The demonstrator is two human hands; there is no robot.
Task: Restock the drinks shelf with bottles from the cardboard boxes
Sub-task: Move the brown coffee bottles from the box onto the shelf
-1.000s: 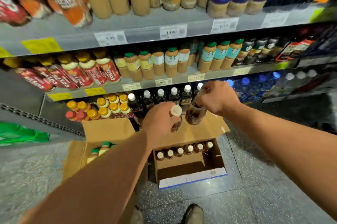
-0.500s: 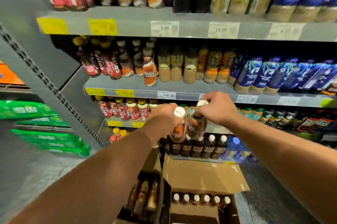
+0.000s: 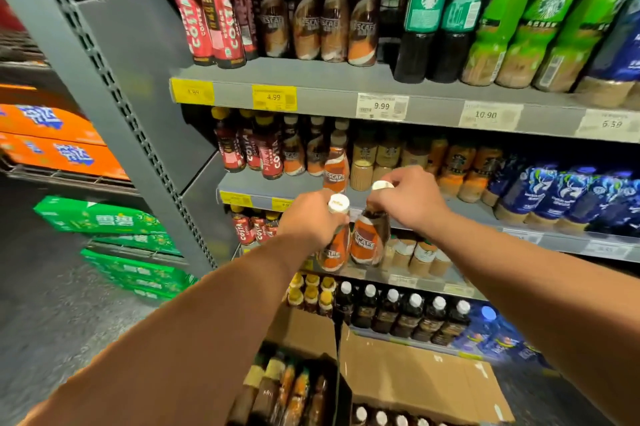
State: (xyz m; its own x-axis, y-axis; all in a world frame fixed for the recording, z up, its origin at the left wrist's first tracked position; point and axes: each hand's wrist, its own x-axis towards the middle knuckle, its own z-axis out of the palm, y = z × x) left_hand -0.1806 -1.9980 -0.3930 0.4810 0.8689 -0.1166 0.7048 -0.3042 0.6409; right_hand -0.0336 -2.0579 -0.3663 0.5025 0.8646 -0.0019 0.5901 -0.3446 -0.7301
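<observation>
The left hand (image 3: 311, 221) and right hand (image 3: 412, 204) are up from just above the open brown cardboard box (image 3: 415, 377). Their two white-capped orange-and-brown plastic coffee bottles (image 3: 334, 249) (image 3: 367, 242) now hang at the front edge of the grey metal shelf (image 3: 263, 183) with matching bottles. The box lies well below.

Shelf front (image 3: 247, 183) lies bare left of the lone Nescafé bottle (image 3: 335, 167)

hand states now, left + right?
Left hand: closed, holding left Nescafe bottle near its cap.
Right hand: closed, holding right Nescafe bottle near its cap.
</observation>
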